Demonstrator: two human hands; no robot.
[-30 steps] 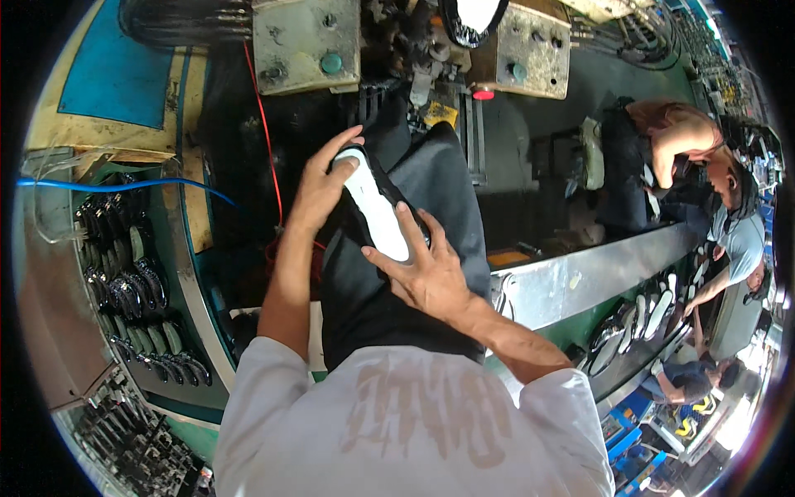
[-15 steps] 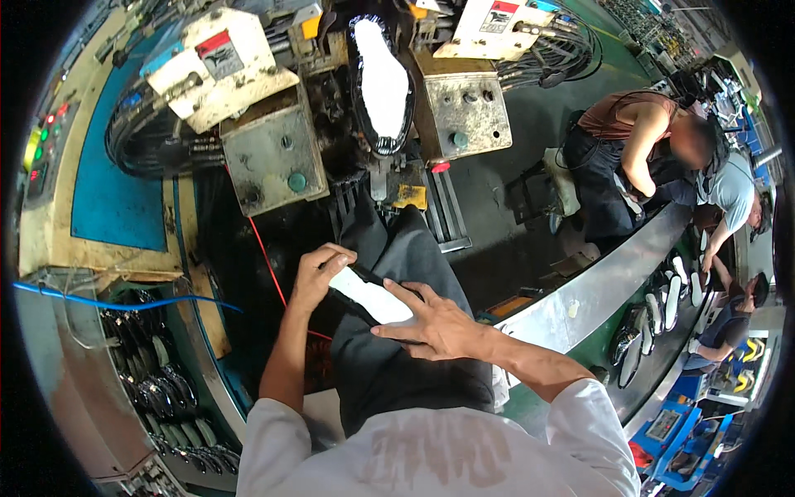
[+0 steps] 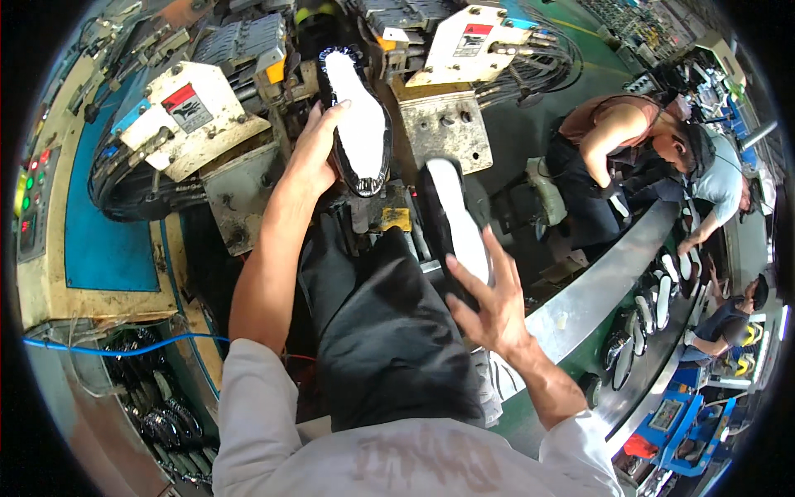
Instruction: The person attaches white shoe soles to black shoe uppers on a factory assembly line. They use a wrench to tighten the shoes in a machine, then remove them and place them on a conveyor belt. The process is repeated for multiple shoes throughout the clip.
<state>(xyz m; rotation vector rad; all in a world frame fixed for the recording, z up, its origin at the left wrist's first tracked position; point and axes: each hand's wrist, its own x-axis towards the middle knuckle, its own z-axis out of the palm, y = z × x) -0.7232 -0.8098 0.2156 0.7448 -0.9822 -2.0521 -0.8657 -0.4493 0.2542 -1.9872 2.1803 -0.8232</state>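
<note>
My left hand [image 3: 316,147] reaches forward and is closed on the left edge of a black shoe upper [image 3: 358,116] with a white insole face up. That upper sits between the two sides of the machine, its thumb-side edge under my thumb. A second black shoe upper [image 3: 455,211], also with a white insole, is tilted in my right hand [image 3: 490,305]. The right thumb and fingers spread around its near end; its far end points at the machine.
Metal machine boxes [image 3: 443,124] and cables [image 3: 530,79] flank the middle. A long metal bench [image 3: 600,277] runs along the right, with several shoe uppers [image 3: 642,323] beyond it. Racked shoes [image 3: 166,406] stand lower left. A co-worker [image 3: 617,141] sits at right.
My hands have parted. The left hand has moved forward from the held upper to the one in the machine; the right hand has carried its upper forward and right.
</note>
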